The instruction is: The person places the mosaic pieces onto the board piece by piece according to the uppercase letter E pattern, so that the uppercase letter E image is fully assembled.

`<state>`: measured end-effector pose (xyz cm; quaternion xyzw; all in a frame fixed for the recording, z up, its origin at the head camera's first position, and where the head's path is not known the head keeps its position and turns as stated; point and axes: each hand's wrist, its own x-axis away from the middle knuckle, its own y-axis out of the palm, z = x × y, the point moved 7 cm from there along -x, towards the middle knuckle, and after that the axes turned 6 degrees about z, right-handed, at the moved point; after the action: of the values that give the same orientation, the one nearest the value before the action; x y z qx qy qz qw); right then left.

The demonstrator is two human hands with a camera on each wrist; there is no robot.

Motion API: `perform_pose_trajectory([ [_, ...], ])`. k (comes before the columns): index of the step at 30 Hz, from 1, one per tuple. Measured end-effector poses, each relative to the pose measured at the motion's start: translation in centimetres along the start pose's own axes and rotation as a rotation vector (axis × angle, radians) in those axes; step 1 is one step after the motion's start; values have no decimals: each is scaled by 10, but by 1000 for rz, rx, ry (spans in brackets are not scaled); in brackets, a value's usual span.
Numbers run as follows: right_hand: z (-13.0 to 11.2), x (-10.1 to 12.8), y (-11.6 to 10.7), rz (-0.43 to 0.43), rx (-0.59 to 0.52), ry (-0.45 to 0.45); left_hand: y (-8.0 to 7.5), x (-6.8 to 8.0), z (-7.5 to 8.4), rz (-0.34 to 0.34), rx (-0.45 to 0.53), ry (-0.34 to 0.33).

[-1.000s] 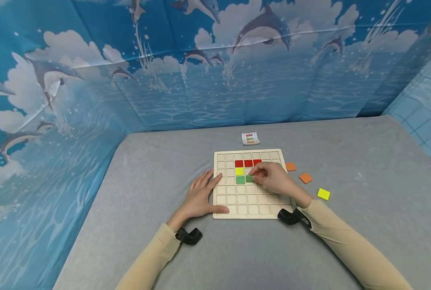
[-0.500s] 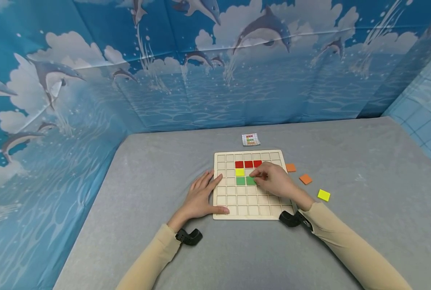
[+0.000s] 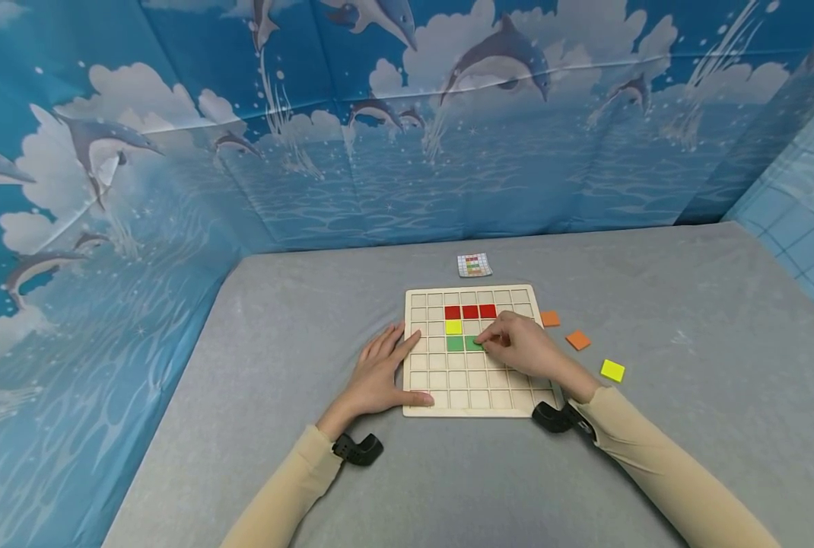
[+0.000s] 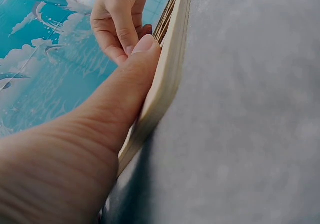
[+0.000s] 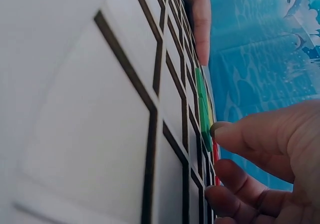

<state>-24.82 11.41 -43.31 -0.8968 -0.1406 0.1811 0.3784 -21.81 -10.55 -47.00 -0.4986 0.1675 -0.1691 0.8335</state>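
Note:
In the head view, a pale wooden grid board lies on the grey cloth. Set in its cells are several red tiles, a yellow tile and a green tile. My right hand has its curled fingertips at a second green tile, pinching its right side; the fingers hide part of it. Up close in the right wrist view, my thumb is at the green tiles. My left hand lies spread over the board's left edge, its thumb on the near corner.
Two orange tiles and a loose yellow tile lie right of the board, one orange tile close to its edge. Behind the board is a small card printed with a coloured grid. A dolphin-patterned curtain hangs behind the table.
My right hand's fingertips have shifted slightly right and nearer to me, and more of the second green tile shows in its cell. My left hand keeps its place on the board.

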Motion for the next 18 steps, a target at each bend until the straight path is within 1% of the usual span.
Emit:
perform_pose_trajectory([
  [7,-2,10,-5,-35,-21,-37,1,0,-1,-2,-6,-7],
  [10,0,15,-10,-41,-27,-37,1,0,-1,3,-7,-3],
  [13,3,21,-17,-39,-26,-25,1,0,-1,5,-10,3],
  [18,9,32,-33,-19,-23,-31,1,0,-1,3,-4,-2],
])
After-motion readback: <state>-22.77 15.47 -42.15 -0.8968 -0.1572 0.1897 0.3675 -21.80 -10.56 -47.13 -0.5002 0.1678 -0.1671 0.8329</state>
